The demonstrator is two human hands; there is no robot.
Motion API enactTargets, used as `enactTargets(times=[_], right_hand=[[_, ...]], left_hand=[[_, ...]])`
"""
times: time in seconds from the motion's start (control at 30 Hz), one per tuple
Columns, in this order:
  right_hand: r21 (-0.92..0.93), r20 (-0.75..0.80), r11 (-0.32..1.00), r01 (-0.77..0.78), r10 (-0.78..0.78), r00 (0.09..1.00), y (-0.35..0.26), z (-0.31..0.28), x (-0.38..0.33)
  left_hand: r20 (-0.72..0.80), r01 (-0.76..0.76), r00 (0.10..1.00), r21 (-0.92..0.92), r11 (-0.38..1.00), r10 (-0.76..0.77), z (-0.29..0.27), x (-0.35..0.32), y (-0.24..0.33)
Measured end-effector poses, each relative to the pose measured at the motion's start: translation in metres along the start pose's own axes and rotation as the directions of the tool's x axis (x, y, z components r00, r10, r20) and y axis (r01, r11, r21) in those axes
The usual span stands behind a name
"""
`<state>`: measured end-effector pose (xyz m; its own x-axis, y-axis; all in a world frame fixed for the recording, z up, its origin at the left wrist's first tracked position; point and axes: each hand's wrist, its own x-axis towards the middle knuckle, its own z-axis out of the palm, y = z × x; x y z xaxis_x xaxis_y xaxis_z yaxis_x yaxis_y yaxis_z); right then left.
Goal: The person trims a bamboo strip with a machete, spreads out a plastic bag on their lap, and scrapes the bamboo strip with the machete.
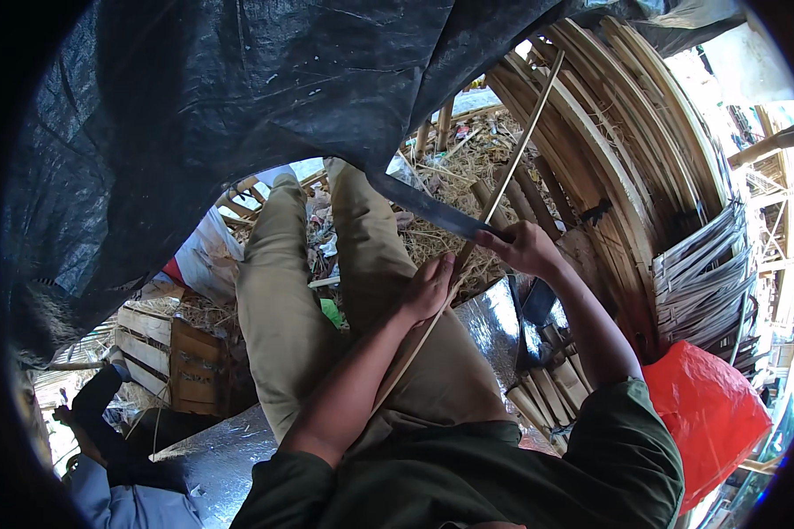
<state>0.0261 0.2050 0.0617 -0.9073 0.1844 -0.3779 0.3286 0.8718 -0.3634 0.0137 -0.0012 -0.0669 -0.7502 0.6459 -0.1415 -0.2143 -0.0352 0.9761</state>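
Note:
A long, thin bamboo strip (531, 122) slants across my lap, from the upper right down over my thigh. My left hand (429, 287) is closed round it above my right knee. My right hand (528, 250) grips a long-bladed knife, whose dark flat blade (432, 208) points up and left. The blade crosses the strip and appears to touch it just beyond my left hand. The knife's handle is hidden inside my right fist.
Bundled bamboo slats (626, 123) stand at the right, with a red plastic bag (706, 419) below. Black tarpaulin (238, 79) hangs across the upper left. Straw and litter (454, 176) cover the ground ahead. At lower left are a wooden crate (194, 361) and another person's sleeve (97, 397).

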Motion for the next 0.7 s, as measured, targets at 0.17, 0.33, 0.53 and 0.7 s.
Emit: enactTargets(times=[0.17, 0.33, 0.53, 0.7], right_hand=[[0.136, 0.106, 0.978, -0.155, 0.141, 0.984, 0.004, 0.004, 0.002], [0.451, 0.189, 0.875, -0.175, 0.098, 0.977, 0.003, 0.014, -0.012], [0.762, 0.614, 0.311, -0.568, -0.071, 0.786, 0.024, 0.041, -0.024], [0.794, 0.588, 0.123, -0.596, -0.408, 0.699, 0.042, 0.068, -0.033]], left_hand=[[0.021, 0.032, 0.999, -0.024, 0.999, -0.032, 0.001, 0.0, 0.01], [-0.025, 0.057, 0.998, 0.037, 0.998, -0.057, 0.001, 0.0, 0.005], [0.024, 0.027, 0.999, -0.01, 1.0, -0.027, 0.003, 0.005, 0.002], [0.083, 0.005, 0.997, -0.068, 0.998, 0.0, 0.0, 0.007, -0.002]])
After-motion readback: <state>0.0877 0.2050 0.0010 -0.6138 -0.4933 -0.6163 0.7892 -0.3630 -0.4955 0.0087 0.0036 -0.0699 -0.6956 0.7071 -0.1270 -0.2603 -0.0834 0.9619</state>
